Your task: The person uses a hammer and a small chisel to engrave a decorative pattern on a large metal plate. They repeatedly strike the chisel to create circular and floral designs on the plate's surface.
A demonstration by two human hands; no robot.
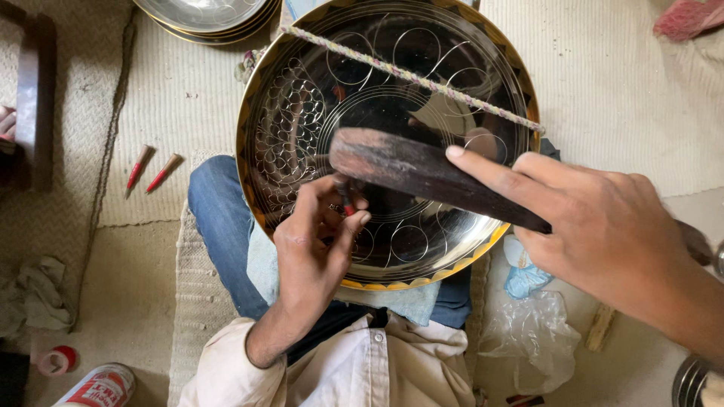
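Observation:
A large shiny metal plate point(302, 90) with engraved circles and a gold rim rests on my lap. My left hand point(313, 241) pinches a small engraving chisel point(343, 192) upright against the plate's lower middle. My right hand point(603, 226) grips a dark wooden mallet block point(422, 169), held flat just above the chisel's top. A twisted cord point(422, 79) runs diagonally across the plate's upper part.
Two red-tipped chisels point(151, 169) lie on the woven mat to the left. More metal plates point(204, 15) are stacked at the top. A clear plastic bag point(532, 332) and blue scrap lie at the right. A red-and-white can point(102, 388) is at bottom left.

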